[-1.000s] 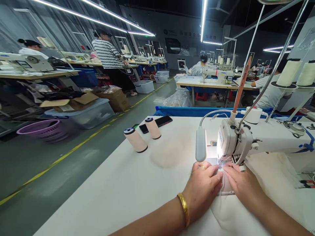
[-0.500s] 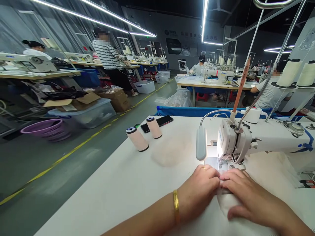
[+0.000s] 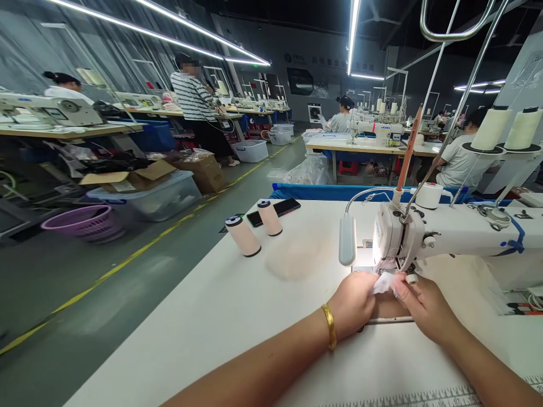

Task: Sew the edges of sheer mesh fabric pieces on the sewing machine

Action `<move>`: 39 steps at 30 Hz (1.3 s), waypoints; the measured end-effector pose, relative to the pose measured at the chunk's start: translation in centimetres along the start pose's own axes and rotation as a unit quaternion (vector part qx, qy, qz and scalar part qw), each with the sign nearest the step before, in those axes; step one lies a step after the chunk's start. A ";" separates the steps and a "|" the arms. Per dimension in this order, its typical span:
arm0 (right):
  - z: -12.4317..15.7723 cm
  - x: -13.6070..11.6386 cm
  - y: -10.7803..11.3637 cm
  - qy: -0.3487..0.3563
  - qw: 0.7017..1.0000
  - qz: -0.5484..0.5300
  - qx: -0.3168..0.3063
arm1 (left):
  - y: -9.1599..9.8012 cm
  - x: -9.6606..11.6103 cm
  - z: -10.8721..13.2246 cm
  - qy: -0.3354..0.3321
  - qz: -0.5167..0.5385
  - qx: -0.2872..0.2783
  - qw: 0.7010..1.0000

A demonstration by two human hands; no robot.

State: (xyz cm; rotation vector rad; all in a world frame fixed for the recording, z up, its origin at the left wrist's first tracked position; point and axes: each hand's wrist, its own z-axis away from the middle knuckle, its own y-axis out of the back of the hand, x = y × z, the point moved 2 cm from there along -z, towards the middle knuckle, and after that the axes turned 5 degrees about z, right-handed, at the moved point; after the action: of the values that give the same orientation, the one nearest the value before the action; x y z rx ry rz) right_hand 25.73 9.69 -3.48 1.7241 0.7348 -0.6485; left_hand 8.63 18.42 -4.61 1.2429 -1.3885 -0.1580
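A piece of thin white fabric (image 3: pixel 384 282) is stretched between my two hands, just in front of the sewing machine (image 3: pixel 387 232). My left hand (image 3: pixel 353 301), with a gold bracelet at the wrist, closes on the fabric's left side. On its right side my right hand (image 3: pixel 424 305) pinches it between thumb and fingers. The needle area lies right behind the fabric and is partly hidden by it. Below the hands shows the metal-edged front of the machine bed (image 3: pixel 392 321). A small lamp (image 3: pixel 348 240) hangs left of the machine head.
Two thread spools (image 3: pixel 243 236) and a black phone (image 3: pixel 275 212) are at the table's back left. A ruler scale (image 3: pixel 424 397) runs along the front edge. Thread cones (image 3: pixel 492 129) stand at right. Other people work at machines beyond; a purple basket (image 3: pixel 85 223) is on the floor.
My hands have gone from lying flattened over the fabric to gripping it and lifting it off the bed. The fabric is now bunched up between them. The view has shifted slightly.
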 end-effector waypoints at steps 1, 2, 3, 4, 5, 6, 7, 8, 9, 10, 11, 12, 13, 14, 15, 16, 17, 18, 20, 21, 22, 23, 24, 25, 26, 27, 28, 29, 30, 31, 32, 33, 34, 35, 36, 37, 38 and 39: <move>-0.1 0.0 0.0 -0.006 1.000 -0.004 0.000 | 0.1 -0.1 -0.1 -0.002 0.007 -0.002 1.000; -0.1 0.0 -0.1 -0.009 1.000 -0.005 0.000 | 0.2 -0.1 -0.2 -0.001 0.013 -0.003 1.000; -0.2 0.0 -0.1 -0.010 1.000 -0.003 0.000 | 0.3 -0.1 -0.2 0.001 0.019 -0.002 1.000; -0.2 0.0 -0.1 -0.009 1.000 0.001 0.000 | 0.4 -0.2 -0.2 0.004 0.023 0.001 1.000; -0.2 0.0 -0.1 -0.007 1.000 0.007 -0.002 | 0.5 -0.2 -0.2 0.007 0.028 0.003 1.000; -0.2 0.0 -0.1 -0.003 1.000 0.015 -0.005 | 0.5 -0.3 -0.3 0.011 0.032 0.007 0.999; -0.1 0.1 -0.2 0.004 1.000 0.026 -0.009 | 0.5 -0.4 -0.3 0.015 0.035 0.011 0.999; -0.1 0.1 -0.2 0.012 0.999 0.038 -0.014 | 0.4 -0.5 -0.3 0.019 0.038 0.016 0.999; -0.1 0.2 -0.2 0.019 0.998 0.052 -0.019 | 0.3 -0.7 -0.3 0.024 0.042 0.023 0.999; -0.1 0.2 -0.3 0.026 0.997 0.067 -0.024 | 0.2 -0.8 -0.2 0.029 0.043 0.031 0.998; 0.0 0.3 -0.3 0.033 0.995 0.084 -0.031 | 0.1 -0.9 -0.2 0.028 0.039 0.039 0.998; 0.1 0.3 -0.3 0.045 0.993 0.104 -0.042 | 0.0 -1.0 0.0 0.017 0.029 0.048 0.998; 0.2 0.3 -0.2 0.065 0.989 0.124 -0.057 | 0.0 -0.9 0.3 -0.004 0.014 0.058 0.998; 0.3 0.1 -0.2 0.095 0.982 0.142 -0.076 | 0.0 -0.8 0.6 -0.034 -0.006 0.071 0.997; 0.5 -0.1 -0.1 0.128 0.974 0.157 -0.099 | 0.1 -0.5 1.1 -0.070 -0.026 0.082 0.994; 0.8 -0.4 0.0 0.158 0.965 0.171 -0.123 | 0.1 -0.2 1.6 -0.105 -0.042 0.089 0.990; 1.0 -0.8 0.2 0.178 0.956 0.182 -0.147 | 0.2 0.1 2.1 -0.132 -0.051 0.089 0.986; 1.3 -1.1 0.4 0.186 0.949 0.191 -0.168 | 0.3 0.5 2.7 -0.151 -0.055 0.083 0.983; 1.7 -1.8 0.8 0.172 0.943 0.207 -0.197 | 0.4 1.1 3.5 -0.169 -0.062 0.063 0.982; 1.8 -2.1 1.0 0.162 0.942 0.212 -0.205 | 0.5 1.3 3.8 -0.172 -0.068 0.055 0.981; 1.8 -2.3 1.2 0.155 0.941 0.214 -0.210 | 0.5 1.5 4.0 -0.173 -0.075 0.053 0.981; 1.9 -2.5 1.3 0.150 0.942 0.214 -0.213 | 0.6 1.6 4.1 -0.174 -0.083 0.053 0.980; 1.9 -2.6 1.4 0.146 0.942 0.214 -0.215 | 0.6 1.7 4.1 -0.175 -0.089 0.054 0.979; 1.8 -2.6 1.4 0.142 0.942 0.213 -0.217 | 0.7 1.7 4.0 -0.174 -0.093 0.053 0.979; 1.8 -2.6 1.3 0.138 0.943 0.212 -0.218 | 0.7 1.6 4.0 -0.173 -0.096 0.052 0.979; 1.7 -2.5 1.3 0.135 0.943 0.212 -0.218 | 0.7 1.5 3.9 -0.171 -0.098 0.051 0.979; 1.7 -2.4 1.2 0.132 0.944 0.213 -0.217 | 0.7 1.4 3.7 -0.168 -0.100 0.050 0.979; 1.6 -2.3 1.2 0.130 0.944 0.215 -0.216 | 0.8 1.3 3.6 -0.165 -0.102 0.049 0.980; 1.6 -2.1 1.1 0.129 0.943 0.219 -0.213 | 0.8 1.1 3.5 -0.163 -0.105 0.050 0.980; 1.6 -2.0 1.0 0.130 0.943 0.224 -0.210 | 0.9 1.0 3.4 -0.161 -0.108 0.051 0.980; 1.6 -1.7 0.8 0.132 0.942 0.230 -0.206 | 0.9 0.9 3.3 -0.160 -0.111 0.053 0.979; 1.6 -1.5 0.7 0.135 0.941 0.235 -0.202 | 0.9 0.7 3.2 -0.159 -0.114 0.054 0.979; 1.5 -1.2 0.6 0.138 0.941 0.238 -0.197 | 0.9 0.6 3.1 -0.157 -0.118 0.053 0.979; 1.5 -0.9 0.5 0.142 0.941 0.240 -0.192 | 0.9 0.4 3.0 -0.153 -0.122 0.050 0.979; 1.5 -0.7 0.4 0.144 0.942 0.240 -0.186 | 0.9 0.3 2.9 -0.148 -0.125 0.046 0.980; 1.5 -0.5 0.3 0.145 0.943 0.241 -0.181 | 0.9 0.1 2.7 -0.143 -0.127 0.040 0.981; 1.5 -0.4 0.2 0.144 0.943 0.242 -0.175 | 0.9 0.0 2.6 -0.137 -0.129 0.036 0.981; 1.4 -0.3 0.1 0.144 0.944 0.243 -0.171 | 0.9 -0.1 2.5 -0.134 -0.130 0.034 0.982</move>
State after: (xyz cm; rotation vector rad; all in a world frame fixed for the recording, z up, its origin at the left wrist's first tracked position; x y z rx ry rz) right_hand 25.52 8.23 -3.52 1.6004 0.5456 0.0723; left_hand 6.16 17.52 -4.71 1.5004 -1.4631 -0.4778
